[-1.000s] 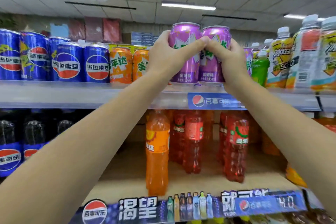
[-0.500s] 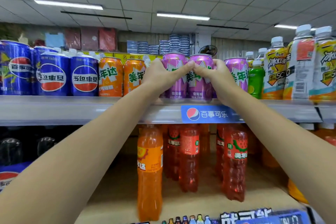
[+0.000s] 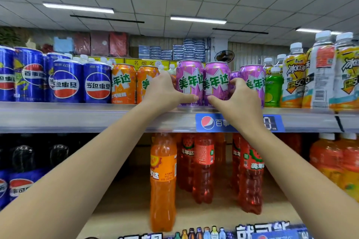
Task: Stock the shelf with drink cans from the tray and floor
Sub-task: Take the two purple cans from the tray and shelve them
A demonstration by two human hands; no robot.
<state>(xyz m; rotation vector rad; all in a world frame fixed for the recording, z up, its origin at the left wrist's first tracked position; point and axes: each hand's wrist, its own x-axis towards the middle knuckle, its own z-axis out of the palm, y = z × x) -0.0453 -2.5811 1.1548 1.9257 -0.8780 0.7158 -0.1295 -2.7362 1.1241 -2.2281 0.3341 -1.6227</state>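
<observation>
Two purple drink cans stand side by side on the top shelf [image 3: 77, 116], near its front edge. My left hand [image 3: 165, 91] wraps the left purple can [image 3: 189, 81], thumb across its lower front and fingers behind its left side. The right purple can [image 3: 216, 81] is held the same way by my right hand [image 3: 239, 97], whose fingers curl round its right side. Both cans rest upright on the shelf and touch each other. No tray or floor shows in this view.
Another purple can [image 3: 253, 81] stands just right of my right hand, then a green bottle [image 3: 274, 89] and tall tea bottles [image 3: 320, 75]. Orange cans [image 3: 123, 85] and blue Pepsi cans [image 3: 66, 83] fill the left. Orange [image 3: 163, 180] and red bottles [image 3: 204, 167] stand below.
Both hands lowered the two purple cans from above the shelf onto it. My thumbs slid from the cans' middles down to their bases, and the labels now face me.
</observation>
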